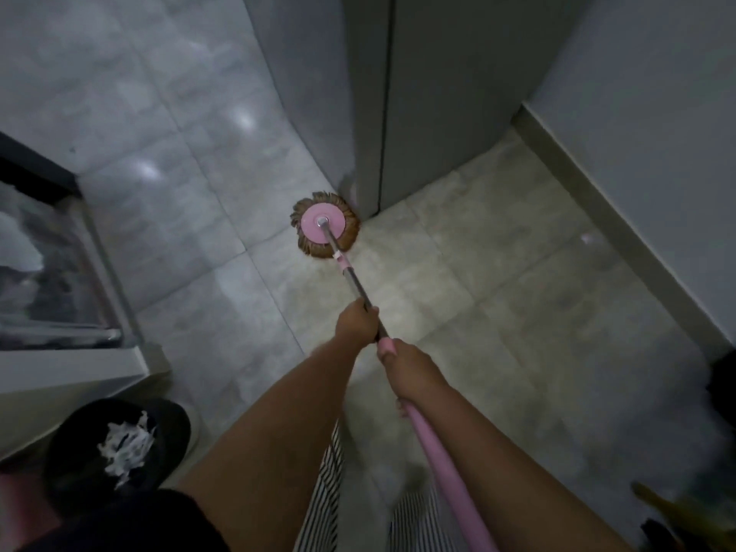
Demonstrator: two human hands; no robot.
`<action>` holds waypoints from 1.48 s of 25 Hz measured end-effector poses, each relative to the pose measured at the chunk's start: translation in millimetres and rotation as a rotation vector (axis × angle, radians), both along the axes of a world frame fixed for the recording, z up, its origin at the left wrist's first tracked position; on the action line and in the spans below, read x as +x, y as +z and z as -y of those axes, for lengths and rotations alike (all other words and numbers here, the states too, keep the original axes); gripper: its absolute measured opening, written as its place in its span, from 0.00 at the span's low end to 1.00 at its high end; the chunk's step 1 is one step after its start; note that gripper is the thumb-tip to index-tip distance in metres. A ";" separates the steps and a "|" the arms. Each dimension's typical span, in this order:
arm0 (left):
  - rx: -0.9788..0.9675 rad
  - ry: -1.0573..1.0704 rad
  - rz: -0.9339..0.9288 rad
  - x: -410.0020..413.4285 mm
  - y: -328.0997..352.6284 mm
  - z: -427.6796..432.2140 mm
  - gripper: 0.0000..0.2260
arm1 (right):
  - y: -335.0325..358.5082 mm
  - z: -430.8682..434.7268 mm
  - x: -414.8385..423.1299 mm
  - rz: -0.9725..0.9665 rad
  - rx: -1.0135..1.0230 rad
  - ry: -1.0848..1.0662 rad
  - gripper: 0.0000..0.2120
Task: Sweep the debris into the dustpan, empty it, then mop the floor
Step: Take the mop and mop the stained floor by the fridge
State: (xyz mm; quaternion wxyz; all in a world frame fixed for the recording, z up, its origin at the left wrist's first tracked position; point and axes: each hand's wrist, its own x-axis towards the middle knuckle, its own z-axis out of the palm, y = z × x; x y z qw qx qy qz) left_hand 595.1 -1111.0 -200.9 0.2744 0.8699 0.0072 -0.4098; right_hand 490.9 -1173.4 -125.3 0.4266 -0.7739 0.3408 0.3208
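At twelve o'clock on the floor, the mop head touches a grey corner. Both hands clamp its pole, right hand at five o'clock from left hand.

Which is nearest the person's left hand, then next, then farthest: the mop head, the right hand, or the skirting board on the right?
1. right hand: just behind the left hand on the handle.
2. mop head: ahead, on the floor.
3. skirting board: far right, along the wall.

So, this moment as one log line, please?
mopping | left hand, right hand: grip mop handle | mop head: on floor, at wall corner
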 end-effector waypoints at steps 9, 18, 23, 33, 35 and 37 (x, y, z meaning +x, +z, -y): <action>-0.060 -0.094 0.227 294.1 -37.8 -35.5 0.22 | -35.5 -13.8 310.7 0.001 0.063 -0.184 0.11; 0.036 -0.389 0.360 289.6 -51.7 -67.0 0.30 | -28.2 -20.1 331.9 -0.114 0.157 -0.236 0.20; 0.042 -0.440 0.399 179.8 -13.9 -62.5 0.24 | 8.4 -9.4 222.9 -0.171 0.203 -0.232 0.22; -0.134 -0.315 0.402 -84.7 92.2 -23.7 0.21 | 148.6 49.4 -72.9 0.115 0.896 -0.802 0.24; -0.170 -0.266 0.419 -111.9 116.0 -10.5 0.19 | 174.1 53.3 -110.5 0.273 0.912 -0.770 0.17; -0.171 -0.245 0.412 -129.2 137.8 -1.4 0.17 | 196.0 51.8 -126.6 0.402 0.576 -0.578 0.09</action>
